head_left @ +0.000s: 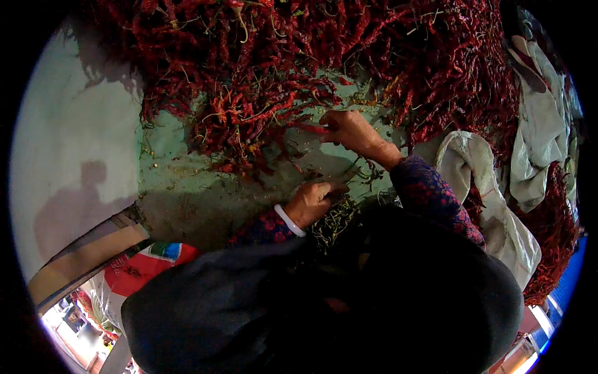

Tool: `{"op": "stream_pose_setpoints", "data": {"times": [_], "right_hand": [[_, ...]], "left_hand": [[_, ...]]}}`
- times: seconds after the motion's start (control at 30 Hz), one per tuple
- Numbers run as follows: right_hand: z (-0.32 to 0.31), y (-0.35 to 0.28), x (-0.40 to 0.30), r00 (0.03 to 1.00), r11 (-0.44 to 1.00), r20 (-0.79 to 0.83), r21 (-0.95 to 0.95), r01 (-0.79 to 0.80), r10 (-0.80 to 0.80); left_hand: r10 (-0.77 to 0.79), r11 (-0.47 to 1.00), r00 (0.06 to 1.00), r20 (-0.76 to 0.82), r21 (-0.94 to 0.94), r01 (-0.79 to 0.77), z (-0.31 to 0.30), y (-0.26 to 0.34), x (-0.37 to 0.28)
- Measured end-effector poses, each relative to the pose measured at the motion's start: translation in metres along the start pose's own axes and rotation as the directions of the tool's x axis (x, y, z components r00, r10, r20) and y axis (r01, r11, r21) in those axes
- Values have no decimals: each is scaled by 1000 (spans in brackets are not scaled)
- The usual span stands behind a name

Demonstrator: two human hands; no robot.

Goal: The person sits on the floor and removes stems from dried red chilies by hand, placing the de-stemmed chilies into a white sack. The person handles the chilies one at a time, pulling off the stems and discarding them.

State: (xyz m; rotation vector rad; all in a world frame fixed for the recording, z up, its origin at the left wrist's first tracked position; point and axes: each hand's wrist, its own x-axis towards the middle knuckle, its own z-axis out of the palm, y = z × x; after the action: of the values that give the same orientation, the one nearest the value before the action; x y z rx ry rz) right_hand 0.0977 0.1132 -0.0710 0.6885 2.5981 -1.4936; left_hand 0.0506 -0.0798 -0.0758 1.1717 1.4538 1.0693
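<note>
My right hand (352, 133) pinches a dried red chili pepper (306, 127) between thumb and fingers, over the pale green work surface (168, 133). Below it, my left hand (308, 205), with a white bangle (288, 220) at the wrist, has its fingers curled. A dark shape lies at its fingertips; whether it is held is unclear. Just beyond both hands is a loose clump of dried red chilies (243, 112), some with stems. Green chili stems (334, 226) are heaped close to my body, beside my left hand.
A large pile of dried chilies (299, 42) spans the far side. At right, a white woven sack (502, 210) has its mouth folded back, near more chilies (553, 252). A pale wall (60, 131) rises at left, above a wooden board (93, 259) and a red and white printed bag (140, 269).
</note>
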Motion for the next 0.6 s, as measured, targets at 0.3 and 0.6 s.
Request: {"op": "stream_pose_setpoints", "data": {"times": [0.3, 0.6], "right_hand": [[-25, 25, 61, 938, 865, -227, -486, 126, -263], [-20, 38, 34, 979, 907, -139, -413, 81, -151]], "left_hand": [[-43, 999, 996, 73, -9, 44, -11, 6, 3], [-9, 1000, 998, 56, 9, 8, -19, 16, 6]]}}
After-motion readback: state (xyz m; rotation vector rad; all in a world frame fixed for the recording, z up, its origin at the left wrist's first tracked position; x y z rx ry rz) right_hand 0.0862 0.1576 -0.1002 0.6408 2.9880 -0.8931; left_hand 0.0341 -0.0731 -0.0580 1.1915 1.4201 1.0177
